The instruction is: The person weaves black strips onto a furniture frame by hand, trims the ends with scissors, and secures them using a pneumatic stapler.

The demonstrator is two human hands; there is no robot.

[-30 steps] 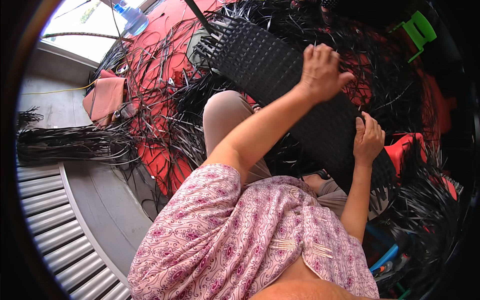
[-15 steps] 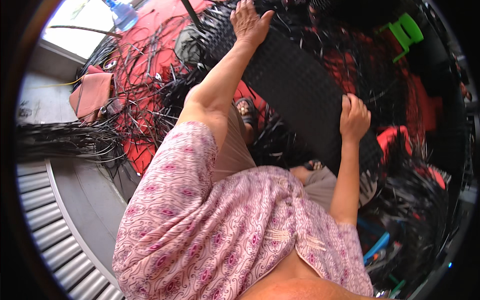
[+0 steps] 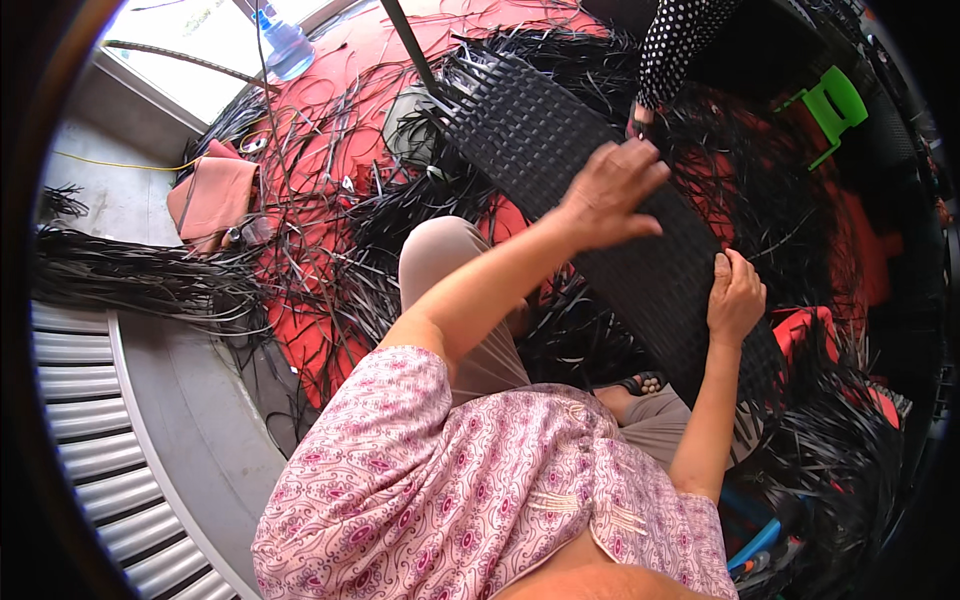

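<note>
A long black woven strip panel [image 3: 560,130] lies slantwise across and beyond my knees, from upper left to lower right. Loose strip ends stick out at its far left end. Over the panel's middle, my left hand [image 3: 615,195] is open, thumb apart from the fingers; whether it presses on the weave I cannot tell. My right hand [image 3: 738,297] grips the panel's right edge, fingers curled at it. A co-worker's hand [image 3: 642,118], below a black sleeve with white dots, is close to the panel's far edge.
Heaps of loose black strips [image 3: 150,280] lie around me on the red floor covering [image 3: 330,120]. A roller conveyor [image 3: 85,400] curves at lower left. Farther off are a green chair [image 3: 832,108], a blue water bottle [image 3: 288,50] and a pink cloth [image 3: 215,195].
My left hand has moved from the panel's far left end to its middle. The view has shifted, and a co-worker's dotted sleeve and hand now show at the far edge.
</note>
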